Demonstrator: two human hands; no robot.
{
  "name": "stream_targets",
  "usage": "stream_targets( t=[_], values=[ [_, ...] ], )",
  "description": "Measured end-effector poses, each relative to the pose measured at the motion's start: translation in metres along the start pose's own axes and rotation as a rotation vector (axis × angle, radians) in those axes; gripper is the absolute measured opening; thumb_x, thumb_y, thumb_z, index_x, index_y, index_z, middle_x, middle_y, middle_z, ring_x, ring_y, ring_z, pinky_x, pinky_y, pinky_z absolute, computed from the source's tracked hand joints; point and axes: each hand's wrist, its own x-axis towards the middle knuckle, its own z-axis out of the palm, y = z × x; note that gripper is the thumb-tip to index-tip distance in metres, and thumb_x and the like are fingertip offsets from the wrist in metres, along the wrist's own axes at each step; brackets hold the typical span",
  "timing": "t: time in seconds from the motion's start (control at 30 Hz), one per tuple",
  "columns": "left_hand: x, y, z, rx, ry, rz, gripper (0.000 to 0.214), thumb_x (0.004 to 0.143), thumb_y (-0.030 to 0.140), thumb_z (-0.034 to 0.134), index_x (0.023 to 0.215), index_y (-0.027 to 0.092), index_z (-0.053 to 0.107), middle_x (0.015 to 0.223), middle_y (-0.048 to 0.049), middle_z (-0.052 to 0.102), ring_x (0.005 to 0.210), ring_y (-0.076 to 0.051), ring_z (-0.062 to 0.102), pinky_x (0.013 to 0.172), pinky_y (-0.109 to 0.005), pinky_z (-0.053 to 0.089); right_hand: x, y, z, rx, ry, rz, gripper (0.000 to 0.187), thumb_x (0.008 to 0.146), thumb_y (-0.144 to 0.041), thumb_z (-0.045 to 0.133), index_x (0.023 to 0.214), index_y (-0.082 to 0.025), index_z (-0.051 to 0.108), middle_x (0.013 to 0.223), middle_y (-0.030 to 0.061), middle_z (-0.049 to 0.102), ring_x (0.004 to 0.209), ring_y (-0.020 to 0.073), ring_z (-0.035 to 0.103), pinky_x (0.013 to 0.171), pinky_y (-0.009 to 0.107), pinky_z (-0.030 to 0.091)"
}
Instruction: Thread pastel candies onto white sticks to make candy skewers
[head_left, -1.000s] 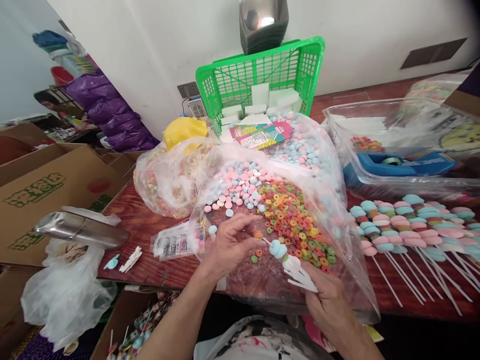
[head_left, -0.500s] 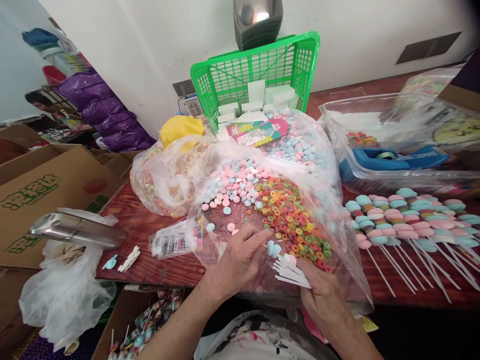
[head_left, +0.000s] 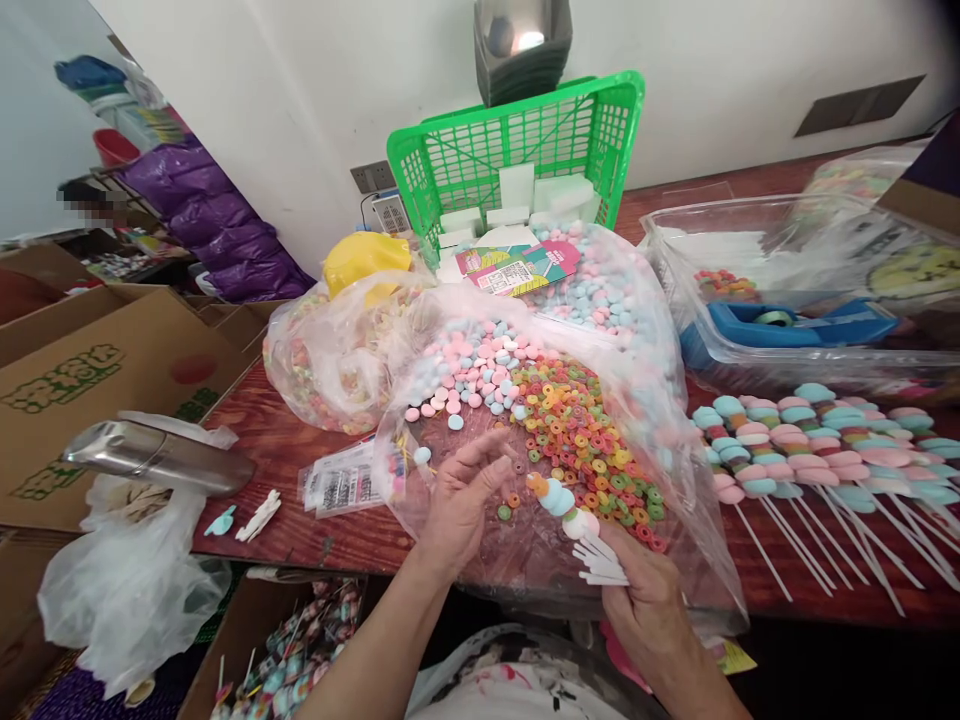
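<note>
In the head view my right hand (head_left: 643, 580) is closed around a fan of white lollipop sticks (head_left: 598, 562) and one candy skewer (head_left: 556, 497). The skewer carries pale blue, pink and white puffy candies, with an orange ring candy near its tip. My left hand (head_left: 461, 500) is over the plastic sheet with thumb and fingers apart, holding nothing that I can see. Just beyond it lie pink and blue button-shaped candies (head_left: 487, 365). A heap of colourful ring candies (head_left: 577, 430) spreads to its right, with a few loose rings beside the fingers.
Finished-looking candy skewers (head_left: 825, 440) lie stacked at right, below a clear plastic tub (head_left: 787, 345) holding a blue tape dispenser (head_left: 802, 322). A green basket (head_left: 517, 125) stands at the back. A steel flask (head_left: 161, 458) and a cardboard box (head_left: 112, 390) are at left.
My left hand has come away from the skewer tip, moved left and spread its fingers. An orange ring candy now shows at the tip. My right hand has shifted slightly, still gripping the sticks.
</note>
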Motion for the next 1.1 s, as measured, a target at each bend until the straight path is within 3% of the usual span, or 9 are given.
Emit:
stream_targets(
  t=[0.1, 0.2, 0.4, 0.6, 0.77, 0.93, 1.1],
  values=[
    [-0.004, -0.006, 0.003, 0.047, -0.107, -0.127, 0.028, 0.069, 0.033, 0.082, 0.091, 0.016, 0.078, 0.086, -0.0071, 0.075, 0.077, -0.014, 0.065, 0.073, -0.025, 0.051, 0.001, 0.001, 0.002, -0.003, 0.023, -0.019, 0.048, 0.078, 0.0, 0.041, 0.113, -0.019, 0.067, 0.096, 0.0072, 0.077, 0.082, 0.0203, 0.075, 0.07, 0.028, 0.061],
    [-0.008, -0.015, 0.008, 0.009, -0.111, -0.163, 0.028, 0.067, 0.035, 0.083, 0.086, 0.016, 0.079, 0.084, -0.0082, 0.077, 0.077, -0.017, 0.067, 0.078, -0.03, 0.051, 0.002, 0.002, 0.001, -0.003, 0.008, -0.019, 0.048, 0.078, -0.001, 0.041, 0.112, -0.02, 0.069, 0.097, 0.007, 0.077, 0.084, 0.0203, 0.075, 0.072, 0.029, 0.061],
    [-0.01, -0.02, 0.01, 0.149, -0.048, -0.019, 0.028, 0.069, 0.04, 0.081, 0.087, 0.018, 0.079, 0.092, -0.009, 0.077, 0.083, -0.021, 0.069, 0.083, -0.036, 0.053, 0.002, 0.004, -0.009, -0.118, -0.089, 0.017, 0.06, 0.07, 0.0, 0.038, 0.115, -0.021, 0.07, 0.094, 0.0067, 0.076, 0.082, 0.0211, 0.075, 0.071, 0.03, 0.063],
    [-0.009, -0.022, 0.002, 0.34, -0.219, 0.115, 0.024, 0.079, 0.041, 0.072, 0.091, 0.021, 0.079, 0.094, -0.0086, 0.077, 0.089, -0.022, 0.07, 0.086, -0.036, 0.053, -0.005, 0.009, -0.007, -0.082, -0.076, -0.095, 0.067, 0.069, 0.003, 0.038, 0.128, -0.017, 0.06, 0.105, 0.0082, 0.075, 0.091, 0.0205, 0.074, 0.073, 0.028, 0.062],
    [-0.011, -0.025, -0.002, 0.432, -0.312, 0.159, 0.028, 0.085, 0.043, 0.065, 0.094, 0.02, 0.079, 0.099, -0.0095, 0.076, 0.088, -0.022, 0.071, 0.084, -0.035, 0.054, -0.006, 0.006, -0.004, -0.06, -0.065, -0.064, 0.059, 0.073, 0.0, 0.04, 0.123, -0.022, 0.063, 0.095, 0.0054, 0.077, 0.074, 0.0185, 0.075, 0.065, 0.026, 0.061],
    [-0.017, -0.025, 0.001, 0.49, -0.354, 0.164, 0.029, 0.089, 0.039, 0.061, 0.103, 0.019, 0.077, 0.101, -0.0094, 0.076, 0.088, -0.022, 0.071, 0.083, -0.032, 0.054, -0.002, 0.0, 0.0, -0.005, 0.038, -0.083, 0.054, 0.076, 0.0, 0.041, 0.119, -0.023, 0.065, 0.088, 0.0043, 0.078, 0.068, 0.0183, 0.075, 0.061, 0.025, 0.06],
    [-0.021, -0.026, 0.002, 0.495, -0.345, 0.135, 0.037, 0.09, 0.045, 0.057, 0.109, 0.018, 0.074, 0.097, -0.0087, 0.076, 0.089, -0.022, 0.069, 0.085, -0.033, 0.053, -0.01, 0.006, 0.009, 0.05, 0.072, -0.017, 0.031, 0.085, -0.011, 0.053, 0.112, -0.021, 0.066, 0.076, 0.0042, 0.076, 0.053, 0.0173, 0.069, 0.053, 0.025, 0.056]
  ],
)
